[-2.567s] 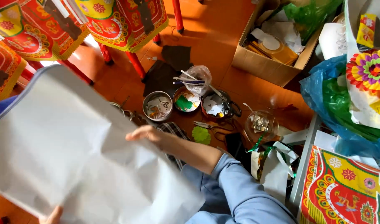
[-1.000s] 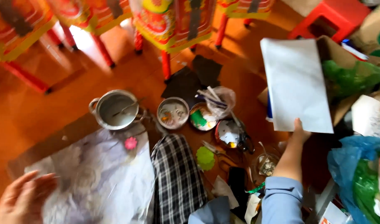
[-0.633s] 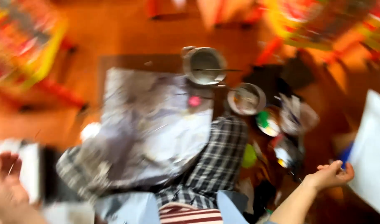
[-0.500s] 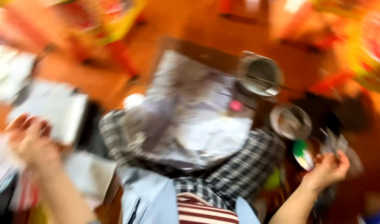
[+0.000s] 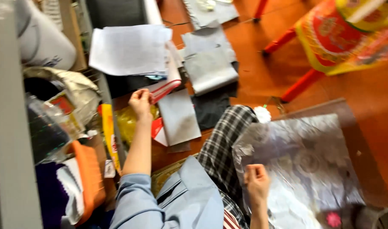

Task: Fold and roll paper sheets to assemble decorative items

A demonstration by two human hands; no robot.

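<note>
red-edged paper [image 5: 166,88] points up-right from the left hand [image 5: 141,101].

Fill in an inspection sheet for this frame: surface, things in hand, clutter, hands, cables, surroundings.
Surface: orange-red floor, with a board under the silver sheet.
Things in hand: crinkled silver foil sheet lies over the lap; grey paper sheet lies beside the left hand.
Clutter: white paper stack, grey folded sheets, yellow packet, orange cloth.
Hands: left hand reaches among the papers, grip unclear; right hand rests curled on the foil.
Cables: nothing seen.
Surroundings: red-and-yellow decorated stand on red legs; checked cloth.
</note>
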